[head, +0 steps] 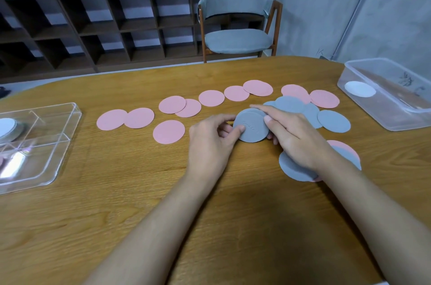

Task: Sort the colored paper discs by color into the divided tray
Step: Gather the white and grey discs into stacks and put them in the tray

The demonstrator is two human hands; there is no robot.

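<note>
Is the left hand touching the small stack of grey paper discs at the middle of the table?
Touching. The head view shows the left hand with its thumb on top of the grey paper disc stack, which the right hand grips too.

Faint embossed txt on held grey disc [251,126], illegible.

The wooden table [116,203] carries pink discs [168,132], grey discs [334,121], a divided tray [46,144] and a clear tub [396,119].

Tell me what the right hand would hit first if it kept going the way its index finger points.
Probably nothing beyond the grey stack that the right hand already touches; past it lie the pink discs, though depth is unclear.
</note>
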